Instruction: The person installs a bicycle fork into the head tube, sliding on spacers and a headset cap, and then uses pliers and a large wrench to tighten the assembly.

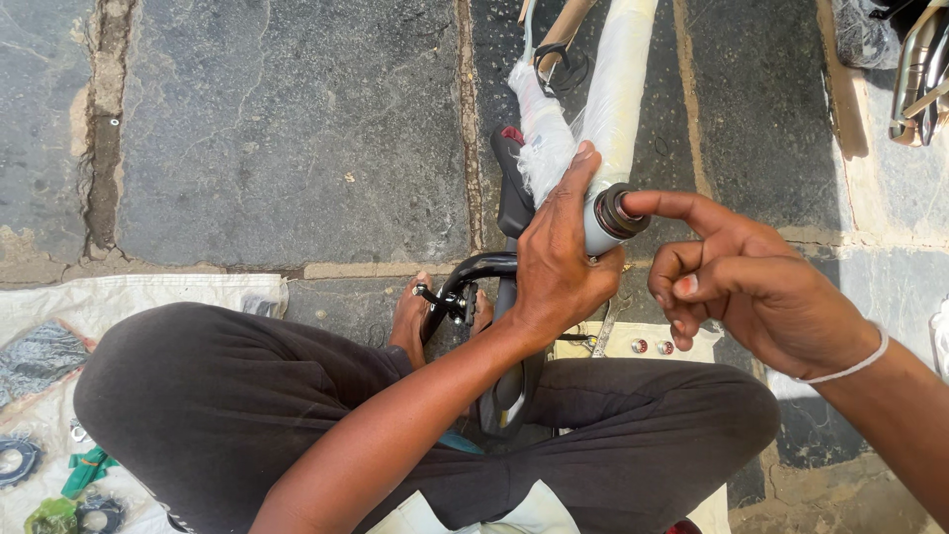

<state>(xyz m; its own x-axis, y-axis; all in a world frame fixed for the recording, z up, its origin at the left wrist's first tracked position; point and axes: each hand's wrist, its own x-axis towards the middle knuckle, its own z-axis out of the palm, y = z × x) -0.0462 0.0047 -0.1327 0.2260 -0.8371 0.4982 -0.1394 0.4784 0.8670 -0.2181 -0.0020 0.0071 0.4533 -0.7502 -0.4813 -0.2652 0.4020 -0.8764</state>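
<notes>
A bicycle frame tube (615, 89) wrapped in white protective film stands between my knees, ending in a dark ring-shaped bearing cup (617, 211). My left hand (556, 259) is closed around the tube just below that cup. My right hand (736, 282) hovers beside it, its index finger stretched out and touching the cup's rim, the other fingers curled and holding nothing. A second wrapped tube (542, 127) and a black curved bicycle part with a brake caliper (457, 297) lie under my left hand.
I sit cross-legged in dark trousers (227, 405) on stone paving (297, 119). A white sack (59, 307) at left carries black sprockets (18, 460) and green bits. Small round parts (652, 347) rest on a sheet near my right knee. Chrome parts (919, 69) lie top right.
</notes>
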